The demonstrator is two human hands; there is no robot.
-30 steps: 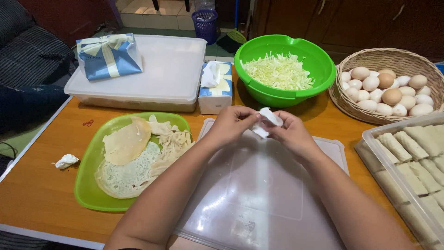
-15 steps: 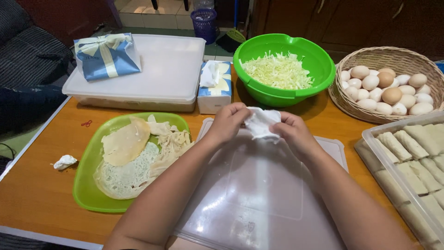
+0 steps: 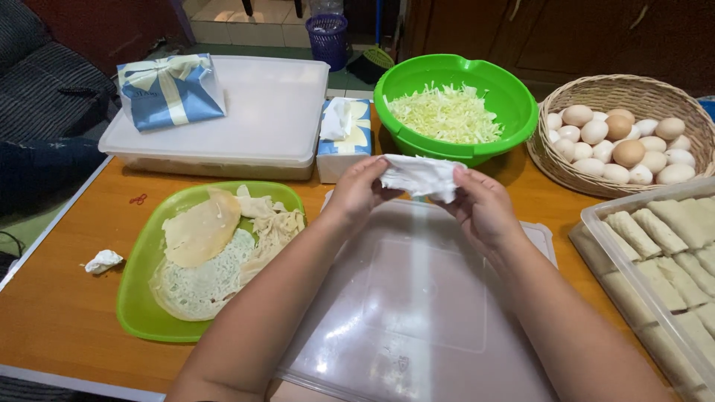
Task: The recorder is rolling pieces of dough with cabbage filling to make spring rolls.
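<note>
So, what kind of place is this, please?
Probably a home table used for food preparation. It carries a green bowl of shredded cabbage, a basket of eggs and a tray of rolled wraps, and a sofa stands beside it.

Bright overhead light, glare on plastic lid [image 3: 417, 313] (background dim), sharp focus.

tissue [image 3: 421, 177]: white | bowl [image 3: 514, 112]: bright green, pale shredded cabbage | plate [image 3: 141, 313]: light green | worktop [image 3: 59, 298]: orange-brown wood grain | basket [image 3: 633, 93]: tan woven | eggs [image 3: 629, 152]: cream and light brown | bag [image 3: 170, 91]: blue with cream ribbon | lid [image 3: 417, 313]: translucent clear
</note>
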